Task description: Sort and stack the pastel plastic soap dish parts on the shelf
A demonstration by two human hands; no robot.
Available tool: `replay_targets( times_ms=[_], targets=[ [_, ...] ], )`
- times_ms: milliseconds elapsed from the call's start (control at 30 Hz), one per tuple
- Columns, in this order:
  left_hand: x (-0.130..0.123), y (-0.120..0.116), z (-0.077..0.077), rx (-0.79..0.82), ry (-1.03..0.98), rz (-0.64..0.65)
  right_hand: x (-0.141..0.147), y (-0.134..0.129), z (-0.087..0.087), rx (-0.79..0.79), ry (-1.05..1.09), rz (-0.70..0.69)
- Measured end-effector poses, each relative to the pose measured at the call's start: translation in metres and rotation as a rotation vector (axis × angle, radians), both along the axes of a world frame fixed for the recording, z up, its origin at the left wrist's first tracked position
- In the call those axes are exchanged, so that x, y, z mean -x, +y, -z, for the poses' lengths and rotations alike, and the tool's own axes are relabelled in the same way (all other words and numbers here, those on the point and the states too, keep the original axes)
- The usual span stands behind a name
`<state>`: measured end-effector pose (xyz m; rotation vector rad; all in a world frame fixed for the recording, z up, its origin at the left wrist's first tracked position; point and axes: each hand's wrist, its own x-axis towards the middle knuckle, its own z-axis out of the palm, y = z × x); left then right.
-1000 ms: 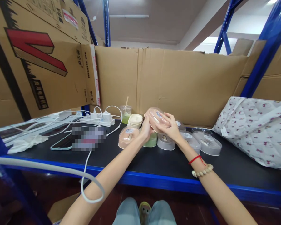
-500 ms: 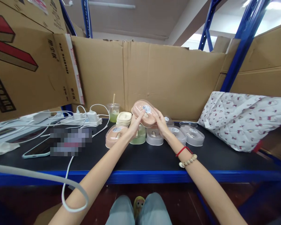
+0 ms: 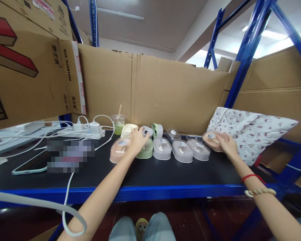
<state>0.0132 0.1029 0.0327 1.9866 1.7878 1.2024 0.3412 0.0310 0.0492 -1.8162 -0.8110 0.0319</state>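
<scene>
My right hand (image 3: 227,144) grips a pink lidded case (image 3: 214,140) at the right end of the row, beside the patterned quilted bag. My left hand (image 3: 138,139) is over the back of the row, its fingers closed on a small grey piece (image 3: 147,131). Below that hand a green case (image 3: 145,149) is partly hidden, and another pink case (image 3: 119,150) sits to its left. Three grey cases, the nearest to the middle being one (image 3: 162,148) with a round label, stand between my hands. A stack of cream pieces (image 3: 128,130) is just behind my left hand.
A cup with green drink (image 3: 118,124) stands at the back. White cables, a power strip (image 3: 81,133) and a phone (image 3: 31,162) lie at the left. The quilted bag (image 3: 253,134) leans at the right. Cardboard (image 3: 175,97) walls the back. A clear lid (image 3: 173,135) lies behind the row.
My right hand has carried the pink case to the right, down by the bag. My left hand has let go of it and moved left to the small grey piece. The view has shifted.
</scene>
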Motion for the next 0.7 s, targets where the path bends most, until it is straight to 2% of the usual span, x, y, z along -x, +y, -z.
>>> replay_targets(
  times_ms=[200, 300, 367, 500, 600, 700],
  targets=[
    [0.001, -0.003, -0.002, 0.005, 0.020, 0.004, -0.014, -0.010, 0.031, 0.153, 0.099, -0.031],
    [0.002, -0.004, -0.001, 0.004, 0.019, -0.010, -0.015, -0.007, 0.038, 0.223, 0.077, -0.041],
    [0.003, -0.005, 0.000, -0.005, 0.014, -0.018, -0.014, -0.005, 0.033, 0.258, 0.005, -0.031],
    [0.003, -0.005, -0.002, -0.053, -0.012, -0.032, 0.001, 0.003, 0.008, 0.262, -0.215, 0.000],
    [0.002, -0.004, -0.003, -0.094, -0.034, -0.029, 0.036, 0.019, -0.007, 0.203, -0.390, -0.097],
    [0.003, -0.003, -0.002, -0.110, -0.044, 0.000, 0.088, 0.050, -0.006, 0.162, -0.513, -0.287]
  ],
)
